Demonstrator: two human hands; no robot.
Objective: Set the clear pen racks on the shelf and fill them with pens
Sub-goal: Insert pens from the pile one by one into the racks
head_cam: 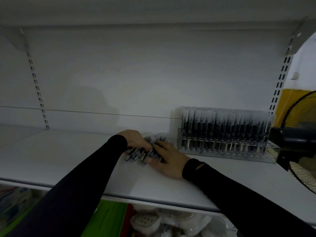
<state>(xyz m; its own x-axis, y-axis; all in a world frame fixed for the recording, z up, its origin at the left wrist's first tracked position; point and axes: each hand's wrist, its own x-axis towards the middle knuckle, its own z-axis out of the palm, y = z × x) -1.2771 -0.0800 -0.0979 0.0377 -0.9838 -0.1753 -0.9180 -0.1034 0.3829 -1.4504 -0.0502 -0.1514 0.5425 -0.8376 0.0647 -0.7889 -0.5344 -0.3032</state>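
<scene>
A loose heap of dark pens [145, 152] lies flat on the white shelf [59, 156] under the fingers. Right of them, a clear rack [227, 147] stands full of upright pens.

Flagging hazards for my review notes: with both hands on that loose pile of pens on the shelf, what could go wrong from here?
1. The loose pens lie flat on the smooth shelf; as the left hand and right hand gather them, some could roll toward the front edge and drop.
2. The filled clear rack stands just right of the right hand; a sideways nudge might shift or tip it.
3. The fan crowds the rack's right end.
</scene>
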